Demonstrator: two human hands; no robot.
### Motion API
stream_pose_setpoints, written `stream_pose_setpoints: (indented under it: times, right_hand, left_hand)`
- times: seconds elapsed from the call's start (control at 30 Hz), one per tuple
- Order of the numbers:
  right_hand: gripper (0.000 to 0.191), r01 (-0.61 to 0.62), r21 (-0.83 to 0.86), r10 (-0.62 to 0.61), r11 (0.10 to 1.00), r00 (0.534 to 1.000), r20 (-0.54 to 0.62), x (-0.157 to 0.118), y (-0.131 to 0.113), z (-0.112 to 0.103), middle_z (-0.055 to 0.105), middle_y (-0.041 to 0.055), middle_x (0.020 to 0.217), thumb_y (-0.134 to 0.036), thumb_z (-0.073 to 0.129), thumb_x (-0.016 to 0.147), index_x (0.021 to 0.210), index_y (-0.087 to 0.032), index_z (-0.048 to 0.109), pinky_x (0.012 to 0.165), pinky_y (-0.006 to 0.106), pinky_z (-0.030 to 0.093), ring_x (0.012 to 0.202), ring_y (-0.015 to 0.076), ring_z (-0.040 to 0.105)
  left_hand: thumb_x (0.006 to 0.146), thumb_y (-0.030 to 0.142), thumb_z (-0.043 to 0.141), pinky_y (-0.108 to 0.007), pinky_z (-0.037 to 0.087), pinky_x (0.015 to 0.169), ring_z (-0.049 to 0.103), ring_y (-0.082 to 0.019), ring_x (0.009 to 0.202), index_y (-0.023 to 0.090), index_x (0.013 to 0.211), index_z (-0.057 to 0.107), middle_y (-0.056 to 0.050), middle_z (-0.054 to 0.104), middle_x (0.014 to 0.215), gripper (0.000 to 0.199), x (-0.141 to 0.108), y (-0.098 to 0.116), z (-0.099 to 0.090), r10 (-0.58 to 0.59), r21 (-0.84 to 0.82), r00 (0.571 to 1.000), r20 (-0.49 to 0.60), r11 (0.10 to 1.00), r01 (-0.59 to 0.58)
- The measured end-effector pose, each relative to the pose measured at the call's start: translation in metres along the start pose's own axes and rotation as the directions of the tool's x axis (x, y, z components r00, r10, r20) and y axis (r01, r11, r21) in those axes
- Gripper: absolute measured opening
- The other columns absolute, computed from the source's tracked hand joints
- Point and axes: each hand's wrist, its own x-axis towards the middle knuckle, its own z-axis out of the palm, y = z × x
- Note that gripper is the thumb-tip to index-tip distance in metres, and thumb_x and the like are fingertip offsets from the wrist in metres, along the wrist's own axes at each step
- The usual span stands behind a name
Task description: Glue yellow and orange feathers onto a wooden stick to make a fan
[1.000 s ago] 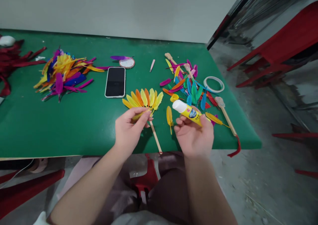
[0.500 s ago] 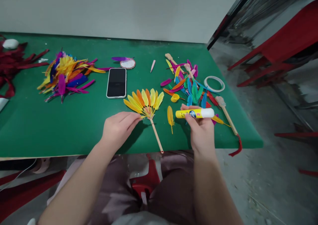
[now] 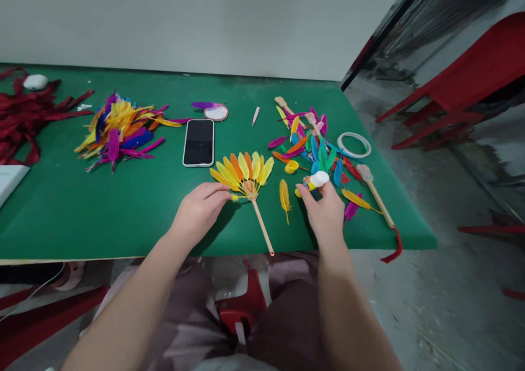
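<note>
A feather fan (image 3: 250,177) of yellow and orange feathers on a slim wooden handle (image 3: 262,227) lies on the green table. At its left side my left hand (image 3: 200,210) is closed in a pinch on a yellow feather (image 3: 235,198), most of which the fingers hide. My right hand (image 3: 327,210) grips a yellow and white glue stick (image 3: 316,181), tilted with its white end up and away, low over the table; whether it touches the table I cannot tell. Between the fan and this hand lies a single yellow feather (image 3: 284,195). A small yellow cap (image 3: 291,167) sits just beyond.
Loose colourful feathers (image 3: 320,151) and wooden sticks lie at the right, near a tape roll (image 3: 354,145) and a stick with red ribbon (image 3: 376,196). A phone (image 3: 199,143), a feather heap (image 3: 121,128) and dark red ribbons (image 3: 24,117) are farther left. A red chair (image 3: 463,76) stands beyond the table.
My right hand has lowered and turned the glue stick from lying level to a tilt, white end up. The left hand keeps its pinch beside the fan. The view has shifted slightly.
</note>
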Motion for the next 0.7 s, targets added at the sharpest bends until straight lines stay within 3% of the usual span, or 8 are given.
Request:
stream_pose_setpoints:
  times: [0.07,0.13,0.23,0.27,0.33,0.43,0.57,0.7]
  right_hand:
    - [0.053,0.035,0.048,-0.033,0.998,0.999,-0.036,-0.003,-0.001,-0.002,0.063,0.0123,0.111,-0.048,0.066,0.067,0.111,-0.019,0.057,0.091,0.049,0.040,0.107,0.0303,0.057]
    - [0.066,0.124,0.142,-0.097,0.982,0.979,-0.182,-0.013,-0.003,-0.007,0.055,0.0130,0.125,-0.042,0.069,0.066,0.124,-0.021,0.046,0.094,0.048,0.040,0.115,0.0285,0.051]
    - [0.046,0.250,0.188,-0.124,0.950,0.853,-0.508,-0.034,-0.010,-0.015,0.054,0.0115,0.122,-0.034,0.058,0.080,0.124,-0.023,0.048,0.086,0.042,0.046,0.105,0.0231,0.056]
    - [0.039,0.305,0.185,-0.162,0.934,0.825,-0.541,-0.041,-0.014,-0.016,0.058,0.0100,0.114,-0.031,0.057,0.081,0.119,-0.024,0.053,0.082,0.041,0.048,0.097,0.0221,0.059]
    - [0.026,0.461,0.171,-0.375,0.871,0.848,-0.374,-0.049,-0.022,-0.014,0.065,0.0051,0.094,-0.024,0.060,0.079,0.105,-0.027,0.062,0.071,0.037,0.049,0.080,0.0197,0.060]
    - [0.022,0.660,0.119,-0.663,0.742,0.748,-0.015,-0.048,-0.038,0.001,0.067,0.0059,0.092,-0.023,0.063,0.078,0.100,-0.025,0.065,0.077,0.040,0.049,0.085,0.0214,0.059]
    - [0.019,0.737,0.081,-0.729,0.671,0.636,0.254,-0.038,-0.058,0.023,0.068,0.0080,0.097,-0.031,0.061,0.080,0.093,-0.021,0.070,0.083,0.042,0.047,0.093,0.0232,0.053]
    - [0.018,0.745,0.008,-0.700,0.667,0.623,0.350,-0.034,-0.069,0.032,0.068,0.0071,0.090,-0.025,0.055,0.084,0.083,-0.020,0.072,0.077,0.037,0.046,0.092,0.0218,0.052]
  left_hand:
    - [0.083,0.015,0.053,-0.030,0.053,0.074,0.062,-0.016,0.083,0.018,0.077,0.066,-0.006,0.067,0.089,0.014,0.001,-0.003,0.000,-0.001,0.002,1.000,0.015,1.000,0.001]
    - [0.083,0.018,0.054,-0.030,0.052,0.073,0.060,-0.017,0.084,0.019,0.076,0.065,-0.006,0.065,0.089,0.014,0.002,-0.006,0.001,-0.003,0.012,1.000,0.025,1.000,0.002]
    - [0.083,0.019,0.054,-0.030,0.050,0.072,0.057,-0.018,0.084,0.019,0.074,0.065,-0.006,0.063,0.088,0.014,0.005,-0.010,0.001,0.024,0.033,0.999,0.031,0.999,-0.025]
    - [0.083,0.019,0.054,-0.030,0.050,0.071,0.057,-0.018,0.083,0.019,0.073,0.065,-0.006,0.063,0.088,0.015,0.006,-0.011,0.000,0.045,0.040,0.998,0.035,0.998,-0.046]
    - [0.082,0.018,0.054,-0.031,0.049,0.072,0.056,-0.018,0.083,0.020,0.071,0.065,-0.005,0.062,0.087,0.016,0.009,-0.012,-0.001,0.079,0.060,0.996,0.049,0.995,-0.081]
    - [0.082,0.016,0.052,-0.032,0.048,0.073,0.055,-0.019,0.085,0.020,0.069,0.064,-0.005,0.061,0.086,0.018,0.011,-0.011,-0.005,0.099,0.100,0.993,0.058,0.990,-0.104]
    - [0.083,0.016,0.052,-0.033,0.047,0.078,0.056,-0.020,0.091,0.020,0.072,0.065,-0.006,0.062,0.090,0.017,0.010,-0.009,-0.007,0.141,0.128,0.989,0.046,0.981,-0.146]
    - [0.084,0.018,0.051,-0.033,0.047,0.081,0.056,-0.019,0.094,0.022,0.075,0.064,-0.004,0.062,0.093,0.016,0.009,-0.009,-0.006,0.131,0.143,0.990,0.055,0.980,-0.138]
